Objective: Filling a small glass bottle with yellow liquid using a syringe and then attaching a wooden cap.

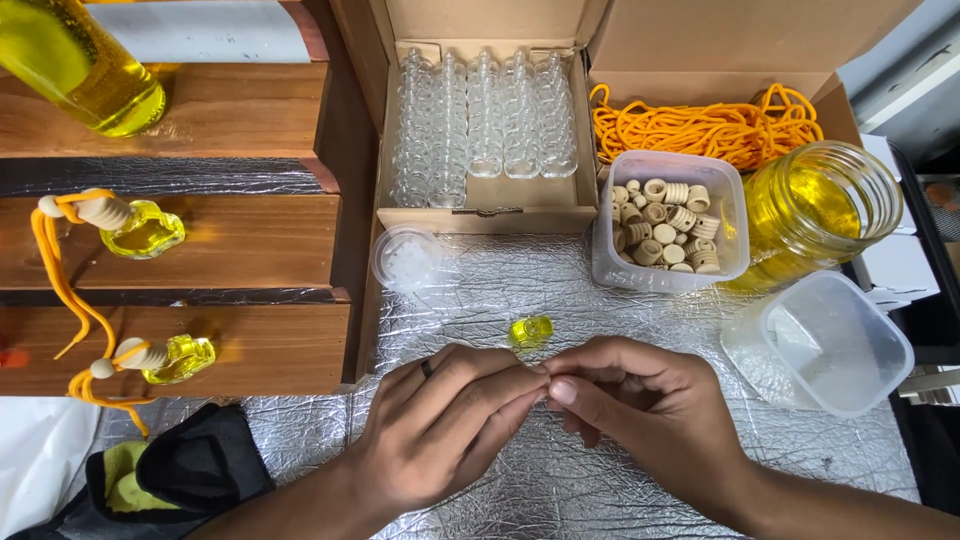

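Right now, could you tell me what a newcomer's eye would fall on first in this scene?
Probably the two hands, left and right, fingertips meeting at bottom centre over the foil mat, with a small yellow-filled bottle lying just beyond them. Next, the yellow jar at right, beside a tub of wooden caps, and the orange cord in the box behind. On the left, two finished bottles with cords rest on wooden steps.

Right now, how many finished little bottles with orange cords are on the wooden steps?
2. One bottle lies on the middle step, another on the lower step. The left edge is cropped, so more may be hidden.
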